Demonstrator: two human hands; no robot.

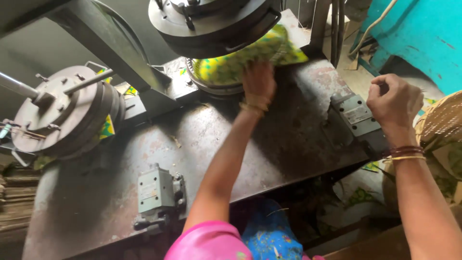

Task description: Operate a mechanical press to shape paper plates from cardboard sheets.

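The left hand (259,83) reaches across the worn metal bench (269,144) to the far edge and grips the near border of a green and yellow patterned sheet (240,60). The fingers are closed on the sheet, with the knuckles facing the camera and a thin bangle at the wrist. The sheet lies on a round lower die (211,86) at the back edge of the bench, directly under a heavy round upper press head (211,21) that hangs above it with a gap between. One corner of the sheet sticks out to the right past the press head, toward the back right corner of the bench.

The right hand (392,101) is held near the right edge of the bench, curled into a loose fist. Whether it grasps anything cannot be told, since the fingers hide the palm. Several bangles sit on that wrist. Just beside it, at the right edge, is a grey valve block (358,118).

On the left end of the bench stands a second round press head (62,113), tilted, with a scrap of the same patterned sheet showing under it. A second grey valve block (156,192) sits at the near edge. A woven basket (440,123) is off to the right, and a pink sleeve (207,243) shows at the bottom.
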